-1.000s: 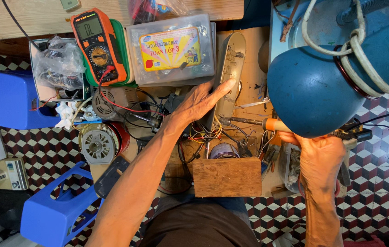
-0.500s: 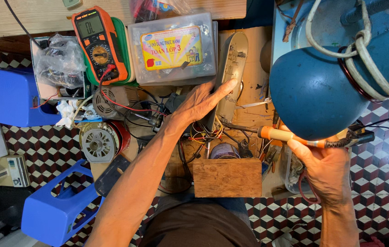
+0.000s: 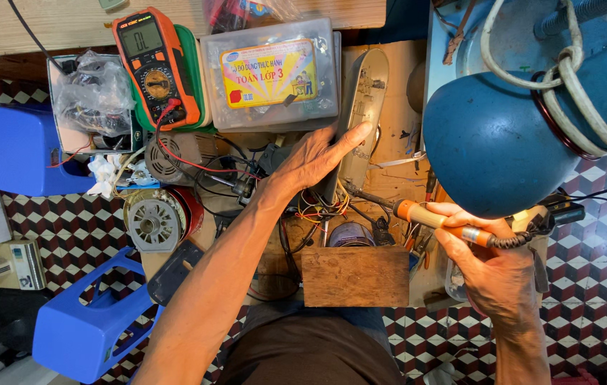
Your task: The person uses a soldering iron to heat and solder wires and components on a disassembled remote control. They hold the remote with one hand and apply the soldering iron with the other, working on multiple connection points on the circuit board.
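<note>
My left hand (image 3: 315, 160) lies flat over a tangle of coloured wires (image 3: 317, 207) on the workbench, its fingertips against a long grey plastic casing (image 3: 362, 114). My right hand (image 3: 487, 265) grips a soldering iron (image 3: 440, 222) with an orange handle, the metal tip pointing left toward the wires. A small wooden box (image 3: 355, 275) sits near my body between both hands.
An orange multimeter (image 3: 155, 65) and a clear plastic box (image 3: 272, 74) stand at the back. A blue lamp shade (image 3: 496, 142) hangs at right. Blue plastic housings (image 3: 11, 148) (image 3: 82, 324), a small motor (image 3: 155, 221) and a bag of parts (image 3: 93, 96) lie left.
My right hand has drawn the soldering iron out from under the lamp and turned its tip left toward the wires. My left hand has stayed in place.
</note>
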### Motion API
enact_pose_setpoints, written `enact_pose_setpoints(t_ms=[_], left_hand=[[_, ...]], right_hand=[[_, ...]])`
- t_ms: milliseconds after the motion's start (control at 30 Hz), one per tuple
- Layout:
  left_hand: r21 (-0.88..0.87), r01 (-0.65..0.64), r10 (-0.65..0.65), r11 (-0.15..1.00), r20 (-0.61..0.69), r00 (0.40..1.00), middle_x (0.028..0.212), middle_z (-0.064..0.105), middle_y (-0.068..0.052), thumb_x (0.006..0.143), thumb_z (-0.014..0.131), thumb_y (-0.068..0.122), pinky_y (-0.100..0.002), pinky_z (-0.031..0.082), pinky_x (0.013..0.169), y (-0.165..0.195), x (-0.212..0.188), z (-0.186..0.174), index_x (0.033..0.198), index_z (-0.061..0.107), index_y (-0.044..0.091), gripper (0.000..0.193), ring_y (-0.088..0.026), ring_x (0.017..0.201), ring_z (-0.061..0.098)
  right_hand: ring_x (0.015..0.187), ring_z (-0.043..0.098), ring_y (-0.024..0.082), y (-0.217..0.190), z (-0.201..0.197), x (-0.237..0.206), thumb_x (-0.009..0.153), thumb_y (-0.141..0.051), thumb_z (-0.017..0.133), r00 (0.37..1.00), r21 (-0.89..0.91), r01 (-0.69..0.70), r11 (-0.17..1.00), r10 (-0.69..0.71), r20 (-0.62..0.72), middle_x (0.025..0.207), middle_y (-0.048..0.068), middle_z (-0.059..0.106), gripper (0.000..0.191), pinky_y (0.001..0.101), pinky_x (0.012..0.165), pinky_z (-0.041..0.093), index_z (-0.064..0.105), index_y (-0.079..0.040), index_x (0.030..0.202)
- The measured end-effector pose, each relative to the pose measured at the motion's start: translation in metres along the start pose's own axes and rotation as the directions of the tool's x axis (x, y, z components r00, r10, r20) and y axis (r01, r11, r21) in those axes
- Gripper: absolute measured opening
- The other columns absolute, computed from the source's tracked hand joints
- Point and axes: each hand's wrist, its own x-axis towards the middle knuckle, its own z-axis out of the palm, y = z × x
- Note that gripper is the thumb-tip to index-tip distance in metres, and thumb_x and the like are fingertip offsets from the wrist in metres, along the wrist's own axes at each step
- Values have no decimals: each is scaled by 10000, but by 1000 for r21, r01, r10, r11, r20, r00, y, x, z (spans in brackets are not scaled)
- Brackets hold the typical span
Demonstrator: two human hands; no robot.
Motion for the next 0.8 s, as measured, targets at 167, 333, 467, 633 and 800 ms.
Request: enact_pose_setpoints(t_ms=[167,333,467,633,800], left_hand=[[-21,-37,37,999,-7,999,1210,718,-164,891,392,774,-423,472,992,1,-3,-1,1386,602,85,875,-299,1126,673],[0,-5,5,1000,-17,1000,1187,731,-167,884,397,773,-421,479,986,1,-2,-1,1358,626,87,865,-298,1110,684],[4,-21,21,1000,-20,1000,1205,721,-168,892,403,773,-422,470,996,-1,0,0,1361,623,83,863,-300,1127,673],[7,-38,38,999,-29,999,1209,711,-170,898,403,765,-423,470,988,-1,0,1,1364,618,80,856,-304,1127,666],[2,-21,21,1000,-19,1000,1170,730,-168,895,405,755,-416,477,981,2,-1,-1,1335,630,69,845,-299,1097,684]], right_hand=[[1095,732,206,-4,0,-1,929,-1,689,999,-66,42,997,-41,18,1241,181,733,148,291,911,638,650,-45,1065],[1085,736,200,-7,1,-3,928,-2,690,998,-90,55,994,-55,8,1237,179,736,147,289,914,641,654,-48,1062],[1066,724,199,-4,2,-2,927,4,686,999,-79,32,996,-32,-4,1251,181,730,159,298,906,628,654,-45,1075],[1069,732,191,2,1,-1,935,-4,678,999,-68,39,997,-39,-1,1255,176,727,171,297,901,648,649,-49,1097],[1053,735,190,7,-1,-3,940,-19,681,1000,-59,-8,998,6,-30,1261,183,728,175,289,872,661,643,-49,1109]])
